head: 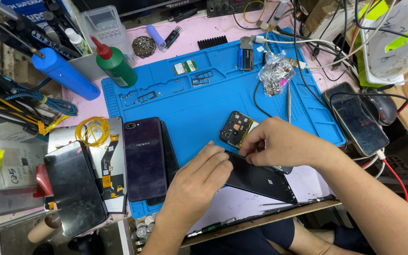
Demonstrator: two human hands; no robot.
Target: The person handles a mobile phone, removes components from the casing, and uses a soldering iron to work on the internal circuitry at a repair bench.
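Note:
My left hand [199, 177] presses down on the near left corner of a black phone screen panel [260, 180] that lies at the front edge of the blue work mat [204, 101]. My right hand [282, 141] pinches something small at the panel's top edge, fingertips together; what it grips is hidden. Just beyond my right hand lies an opened phone frame [234, 126] with orange parts showing.
A dark purple phone back [144, 158] and another black screen [74, 189] lie left, beside a yellow wire coil [92, 130]. A green bottle [115, 63] and blue cylinder [64, 73] stand at back left. A phone on a cable [360, 120] rests right; a screwdriver [288, 101] lies on the mat.

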